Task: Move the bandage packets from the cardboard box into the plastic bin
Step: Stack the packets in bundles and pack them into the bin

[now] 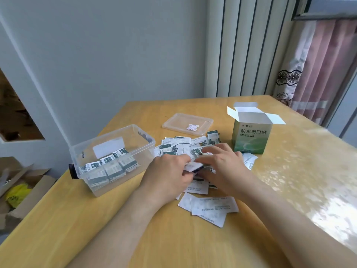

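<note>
Biggest worry here: losing the small stack (191, 166) mid-carry, thin slick-looking packets fanning out of a light pinch and sliding off on the way over to the plastic bin (147, 157). Could also clip the bin's near wall going in and scatter the lot, or land crooked on the neat rows (110, 167) already inside and wreck the tidy packing. Also easy to sweep a few loose bandage packets (173, 147) toward the tabletop (173, 244) edge with a forearm (plenty lying right under both wrists, some face down). Not much danger of knocking the cardboard box (251, 140), upright with flaps open just beyond the right hand, but worth minding on a wide reach. As for pose: left hand (170, 172) palm down over the middle of the pile, fingers curled, grip closed on that small stack at its edge. Right hand (224, 165) just beside it, palm down, fingers spread and fairly straight over the pile, touching packets and seemingly squaring the stack against the left; grip released, nothing clearly held. Both forearms angled in from the near edge, meeting over the pile. Most of the job lying loose on the tabletop between bin and box, nothing visible inside the box from this angle. Clear lid (187, 123) flat behind the pile, out of the way.
</note>
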{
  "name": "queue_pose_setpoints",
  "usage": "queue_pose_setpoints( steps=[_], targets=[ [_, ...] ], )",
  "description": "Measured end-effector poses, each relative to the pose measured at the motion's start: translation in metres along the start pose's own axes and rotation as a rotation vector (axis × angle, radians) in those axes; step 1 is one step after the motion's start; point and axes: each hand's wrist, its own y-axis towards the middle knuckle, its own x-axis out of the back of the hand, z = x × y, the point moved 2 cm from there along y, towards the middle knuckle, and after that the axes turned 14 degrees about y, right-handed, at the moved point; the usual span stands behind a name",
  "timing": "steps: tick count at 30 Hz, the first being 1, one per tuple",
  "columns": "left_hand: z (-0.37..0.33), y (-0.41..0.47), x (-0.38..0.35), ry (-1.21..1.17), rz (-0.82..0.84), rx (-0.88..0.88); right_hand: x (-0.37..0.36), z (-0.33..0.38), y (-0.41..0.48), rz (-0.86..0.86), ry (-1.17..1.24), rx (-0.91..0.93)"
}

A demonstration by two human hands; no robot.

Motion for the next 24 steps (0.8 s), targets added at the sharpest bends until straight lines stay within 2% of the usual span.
queue_pose_setpoints(
  steps=[5,10,15,19,21,24],
  targets=[
    [0.013,0.001,-0.003,-0.144,-0.115,0.085,0.003,-0.003,-0.002,0.017,0.037,-0.034],
    [0.022,0.003,0.002,-0.178,-0.259,0.162,0.001,0.001,-0.004,0.035,-0.074,0.064],
    [0.022,0.001,-0.002,-0.156,-0.180,0.159,-0.006,0.004,0.003,-0.055,-0.068,0.211],
    [0.022,0.001,-0.008,-0.206,-0.087,0.204,-0.003,-0.009,0.004,0.012,0.224,0.133],
    [0.022,0.002,-0.006,-0.303,-0.091,0.256,0.007,-0.011,0.003,-0.091,0.484,0.068],
    [0.022,0.002,0.004,-0.656,-0.134,0.384,0.016,-0.008,-0.001,-0.275,0.960,-0.063]
  ],
)
